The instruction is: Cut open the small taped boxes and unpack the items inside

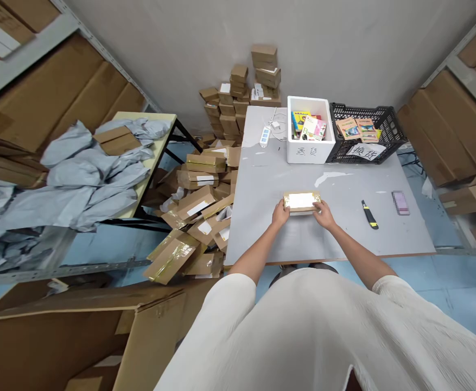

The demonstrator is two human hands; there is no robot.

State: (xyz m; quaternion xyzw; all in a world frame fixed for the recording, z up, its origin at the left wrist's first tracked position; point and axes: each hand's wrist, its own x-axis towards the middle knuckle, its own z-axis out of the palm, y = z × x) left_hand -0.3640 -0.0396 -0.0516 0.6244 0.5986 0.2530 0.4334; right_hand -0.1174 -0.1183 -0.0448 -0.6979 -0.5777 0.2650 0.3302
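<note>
A small brown cardboard box [302, 201] with a white label and shiny tape lies near the front of the grey table [262, 184]. My left hand [280, 213] grips its left end, and my right hand [323, 214] grips its right end. To the right, a black and yellow utility knife [369, 215] rests on the tabletop. A phone-like object [400, 202], partly blurred, lies farther right.
A white foam box [309, 152] and a black crate [363, 152] hold booklets at the table's back. Beside them lies a power strip [265, 136]. Cardboard boxes [199, 203] heap up left of the table; grey bags [75, 174] cover a side table.
</note>
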